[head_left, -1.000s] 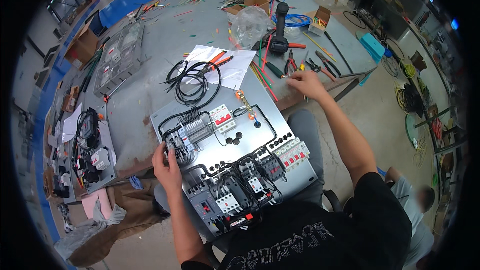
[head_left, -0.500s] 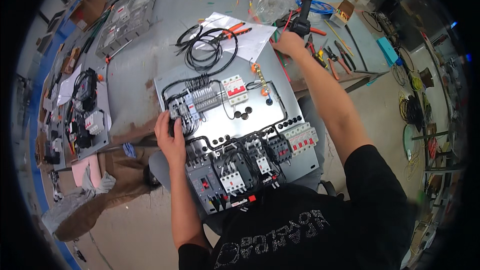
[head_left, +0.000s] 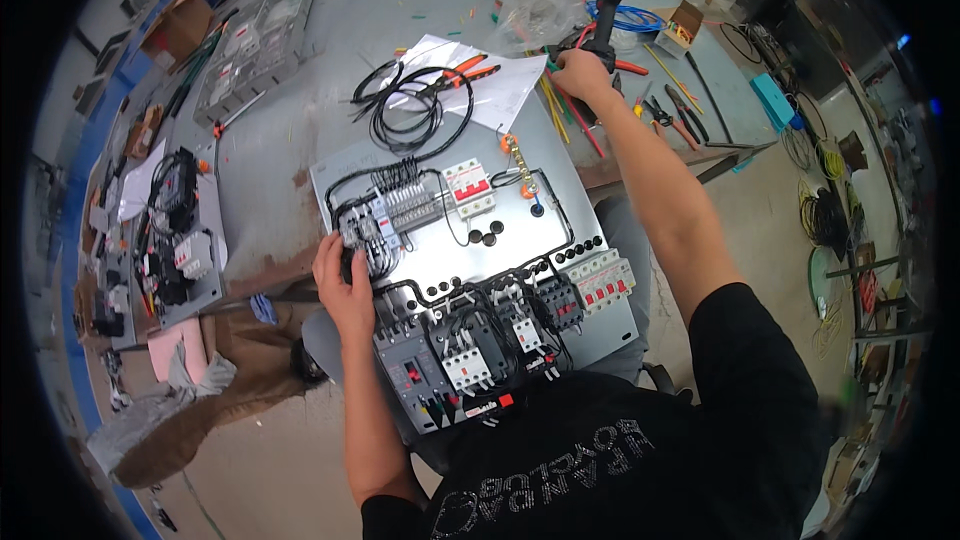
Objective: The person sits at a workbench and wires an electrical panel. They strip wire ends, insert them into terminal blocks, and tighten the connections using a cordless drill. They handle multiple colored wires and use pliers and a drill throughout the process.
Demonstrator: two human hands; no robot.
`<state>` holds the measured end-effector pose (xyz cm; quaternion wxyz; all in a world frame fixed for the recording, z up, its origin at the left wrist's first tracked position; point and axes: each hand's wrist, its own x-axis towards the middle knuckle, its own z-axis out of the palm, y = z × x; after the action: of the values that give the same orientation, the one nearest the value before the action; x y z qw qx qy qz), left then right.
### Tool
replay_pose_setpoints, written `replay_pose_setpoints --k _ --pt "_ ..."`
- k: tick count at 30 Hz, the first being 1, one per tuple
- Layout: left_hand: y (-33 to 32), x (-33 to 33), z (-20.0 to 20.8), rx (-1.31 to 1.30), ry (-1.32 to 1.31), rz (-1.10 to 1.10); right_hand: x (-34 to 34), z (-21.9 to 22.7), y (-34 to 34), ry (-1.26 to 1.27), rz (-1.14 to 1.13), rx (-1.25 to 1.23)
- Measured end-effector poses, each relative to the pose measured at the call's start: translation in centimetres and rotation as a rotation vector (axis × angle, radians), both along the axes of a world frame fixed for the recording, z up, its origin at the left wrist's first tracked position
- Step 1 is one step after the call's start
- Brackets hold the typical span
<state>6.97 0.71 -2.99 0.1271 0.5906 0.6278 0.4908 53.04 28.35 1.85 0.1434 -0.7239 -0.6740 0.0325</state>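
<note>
A metal mounting panel [head_left: 520,240] lies tilted between the table edge and my lap, fitted with breakers, contactors and black wiring. My left hand [head_left: 345,285] grips its left edge, thumb and fingers bent around the black wires beside the small relays [head_left: 365,230]. Stretched out to the far right, my right hand [head_left: 585,75] has its fingers curled down among tools, at the base of a black power tool [head_left: 605,20]. What those fingers hold, if anything, is hidden. A red-switched breaker [head_left: 468,188] and a brass terminal strip [head_left: 520,165] sit on the panel's upper part.
A coil of black wire [head_left: 415,115] and orange-handled pliers [head_left: 468,72] rest on white paper. Several pliers [head_left: 685,115] lie at the table's right corner, near a clear plastic bag [head_left: 540,10]. Another wired panel [head_left: 180,240] stands at the left.
My right hand has shifted slightly away from me, toward the base of the power tool, and the tool has tilted a little. My left hand stays at the panel's edge.
</note>
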Motion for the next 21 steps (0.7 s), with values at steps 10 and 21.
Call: replay_pose_setpoints --k 10,21 --pt "0.1 0.2 0.1 0.002 -0.034 -0.022 -2.1 -1.4 -0.8 -0.103 -0.030 -0.102" --pt "-0.3 0.0 -0.1 0.011 -0.045 -0.029 1.0 2.0 -1.7 0.043 -0.092 -0.135"
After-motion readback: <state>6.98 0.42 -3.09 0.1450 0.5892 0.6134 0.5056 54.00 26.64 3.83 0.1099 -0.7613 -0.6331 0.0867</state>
